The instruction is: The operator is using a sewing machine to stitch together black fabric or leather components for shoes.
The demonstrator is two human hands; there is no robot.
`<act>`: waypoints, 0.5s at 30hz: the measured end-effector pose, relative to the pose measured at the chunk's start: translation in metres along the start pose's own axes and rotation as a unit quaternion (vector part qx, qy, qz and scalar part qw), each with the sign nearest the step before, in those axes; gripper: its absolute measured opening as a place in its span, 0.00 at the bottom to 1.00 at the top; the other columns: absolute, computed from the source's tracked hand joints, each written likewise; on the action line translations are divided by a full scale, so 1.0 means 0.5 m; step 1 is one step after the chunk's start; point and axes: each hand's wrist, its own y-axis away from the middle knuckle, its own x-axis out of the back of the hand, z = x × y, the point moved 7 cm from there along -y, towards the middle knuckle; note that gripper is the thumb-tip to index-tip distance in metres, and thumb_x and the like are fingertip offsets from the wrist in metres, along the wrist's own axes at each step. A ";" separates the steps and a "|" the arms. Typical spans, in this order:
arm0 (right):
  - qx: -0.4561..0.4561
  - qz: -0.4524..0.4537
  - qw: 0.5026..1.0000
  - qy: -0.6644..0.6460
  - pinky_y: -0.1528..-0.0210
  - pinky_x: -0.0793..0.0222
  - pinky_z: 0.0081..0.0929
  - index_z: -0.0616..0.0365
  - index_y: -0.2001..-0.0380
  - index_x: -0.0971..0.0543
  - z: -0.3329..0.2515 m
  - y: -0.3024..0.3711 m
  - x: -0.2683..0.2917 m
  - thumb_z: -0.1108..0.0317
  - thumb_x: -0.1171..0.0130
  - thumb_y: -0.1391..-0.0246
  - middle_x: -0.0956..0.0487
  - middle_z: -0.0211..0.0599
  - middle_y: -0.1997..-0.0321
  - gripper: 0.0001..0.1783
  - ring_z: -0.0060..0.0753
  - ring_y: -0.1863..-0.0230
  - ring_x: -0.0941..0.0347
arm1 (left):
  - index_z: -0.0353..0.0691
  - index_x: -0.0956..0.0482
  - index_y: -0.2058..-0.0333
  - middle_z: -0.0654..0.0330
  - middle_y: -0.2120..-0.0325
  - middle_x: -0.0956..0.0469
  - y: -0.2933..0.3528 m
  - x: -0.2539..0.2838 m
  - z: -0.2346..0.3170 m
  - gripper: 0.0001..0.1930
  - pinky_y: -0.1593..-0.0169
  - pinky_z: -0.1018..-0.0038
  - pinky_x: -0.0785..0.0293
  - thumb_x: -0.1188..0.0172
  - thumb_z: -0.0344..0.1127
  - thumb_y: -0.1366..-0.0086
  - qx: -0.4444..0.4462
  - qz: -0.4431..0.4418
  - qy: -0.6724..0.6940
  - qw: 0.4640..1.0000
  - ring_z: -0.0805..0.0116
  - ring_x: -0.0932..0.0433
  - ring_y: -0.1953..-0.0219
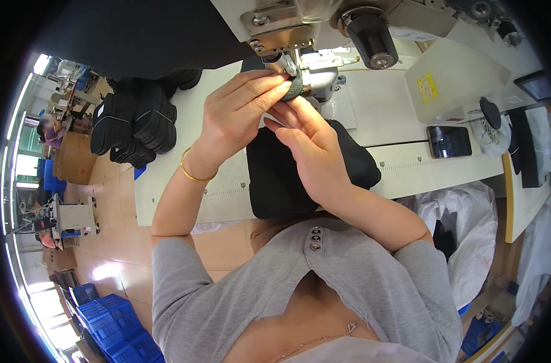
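Note:
At the sewing machine (287, 42), both my hands meet just under the needle area. My left hand (236, 115) has its thumb and fingers closed on a small curved piece of dark grey-green textured fabric (295, 89). From below, my right hand (311, 139) pinches the lower edge of that same piece, its fingers bent upward. The needle and presser foot are largely hidden by the fingers and machine parts. Under my wrists lies black fabric (275, 175), spread on the white worktable (218, 196) and hanging at its front edge.
Bundles of black flat pieces (133, 124) tied with string stand at the table's left. To the right are a phone (449, 141), a translucent plastic box (445, 85) and a white bag (469, 224). Blue crates (115, 327) sit on the floor; a person (52, 130) is far left.

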 end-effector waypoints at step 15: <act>0.024 0.014 1.000 -0.001 0.29 0.46 0.31 0.69 0.32 0.43 -0.009 -0.004 -0.005 0.80 0.56 0.40 0.35 0.46 0.32 0.31 0.33 0.30 0.41 | 0.32 0.18 0.64 0.59 0.65 0.19 -0.012 -0.015 0.019 0.16 0.65 0.74 0.21 0.38 0.24 0.57 0.039 0.007 -0.126 0.991 0.64 0.20 0.64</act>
